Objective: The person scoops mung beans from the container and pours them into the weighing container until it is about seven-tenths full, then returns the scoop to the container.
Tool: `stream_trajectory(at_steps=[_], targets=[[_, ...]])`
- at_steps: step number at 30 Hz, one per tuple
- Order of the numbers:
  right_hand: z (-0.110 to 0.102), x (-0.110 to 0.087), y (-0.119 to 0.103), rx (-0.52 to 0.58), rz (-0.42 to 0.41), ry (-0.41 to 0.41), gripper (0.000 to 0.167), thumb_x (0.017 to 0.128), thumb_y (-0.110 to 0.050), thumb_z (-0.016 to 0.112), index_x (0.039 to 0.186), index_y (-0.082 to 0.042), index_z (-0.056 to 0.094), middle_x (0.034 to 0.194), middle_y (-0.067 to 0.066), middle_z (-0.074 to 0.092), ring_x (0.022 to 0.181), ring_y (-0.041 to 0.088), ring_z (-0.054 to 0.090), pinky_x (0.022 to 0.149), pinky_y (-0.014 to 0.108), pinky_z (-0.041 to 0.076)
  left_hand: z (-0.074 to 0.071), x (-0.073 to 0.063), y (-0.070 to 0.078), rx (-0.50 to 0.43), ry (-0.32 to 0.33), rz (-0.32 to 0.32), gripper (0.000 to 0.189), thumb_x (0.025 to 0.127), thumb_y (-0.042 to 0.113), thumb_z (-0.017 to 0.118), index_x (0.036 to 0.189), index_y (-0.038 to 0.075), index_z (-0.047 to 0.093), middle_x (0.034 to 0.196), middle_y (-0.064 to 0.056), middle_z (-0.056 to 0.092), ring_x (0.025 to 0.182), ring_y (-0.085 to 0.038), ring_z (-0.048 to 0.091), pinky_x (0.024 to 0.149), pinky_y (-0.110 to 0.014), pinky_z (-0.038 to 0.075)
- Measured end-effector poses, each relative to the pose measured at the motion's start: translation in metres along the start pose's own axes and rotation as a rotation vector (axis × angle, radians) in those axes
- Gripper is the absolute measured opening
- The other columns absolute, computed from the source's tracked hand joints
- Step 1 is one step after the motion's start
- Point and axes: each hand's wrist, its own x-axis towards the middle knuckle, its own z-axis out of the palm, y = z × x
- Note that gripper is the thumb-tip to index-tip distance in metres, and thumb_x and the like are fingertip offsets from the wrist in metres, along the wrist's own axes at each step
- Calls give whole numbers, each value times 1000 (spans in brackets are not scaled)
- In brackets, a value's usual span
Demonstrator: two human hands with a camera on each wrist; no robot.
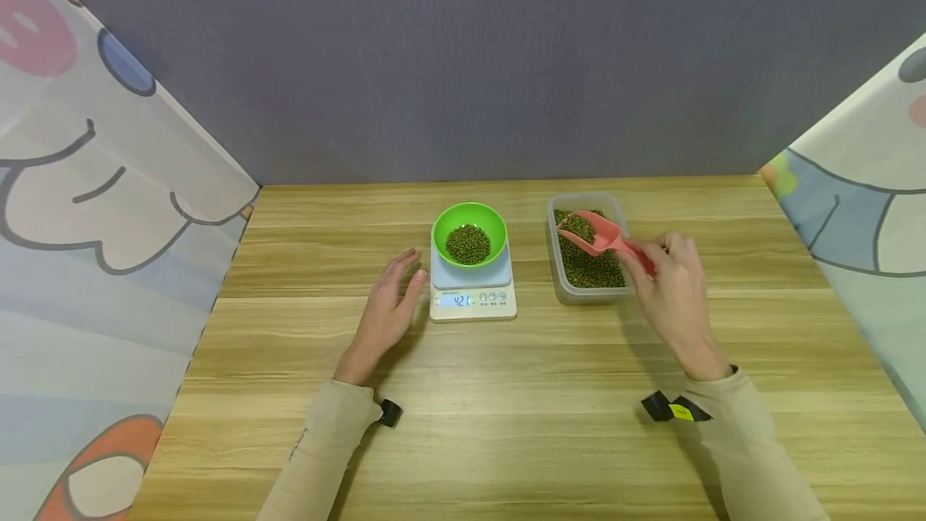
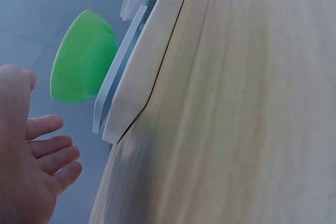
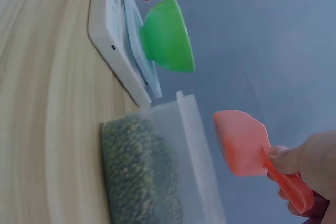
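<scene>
My right hand (image 1: 674, 293) grips the handle of a pink-red scoop (image 1: 606, 233), which carries mung beans (image 1: 579, 225). In the right wrist view the scoop (image 3: 241, 142) hangs above the rim of a clear plastic container (image 3: 197, 145) filled partly with the same green beans. A green bowl (image 1: 499, 225) with a small heap of beans stands on a white kitchen scale (image 1: 473, 312), whose display seems to read 42.1. Beside the scale's left side my left hand (image 1: 387, 304) has its fingers extended, apart from the bowl and holding nothing, as the left wrist view also shows.
Everything stands on a wood-grain table (image 1: 506, 441). Behind it rises a grey panel (image 1: 506, 63), and cartoon-printed sheets (image 1: 87, 328) flank both sides. A black wrist camera (image 1: 389, 412) sits at the left cuff, and another (image 1: 658, 406) at the right.
</scene>
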Motion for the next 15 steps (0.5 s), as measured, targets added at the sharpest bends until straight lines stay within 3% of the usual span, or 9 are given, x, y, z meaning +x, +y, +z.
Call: stream_trajectory(at_steps=[15], targets=[[8, 24, -28, 76, -120, -35, 27, 79, 4, 84, 104, 11, 75, 79, 13, 45, 77, 30, 37, 69, 33, 24, 0, 0, -1, -7, 1, 9, 50, 111, 34, 45, 148, 0, 51, 157, -20, 46, 147, -39, 41, 122, -55, 32]])
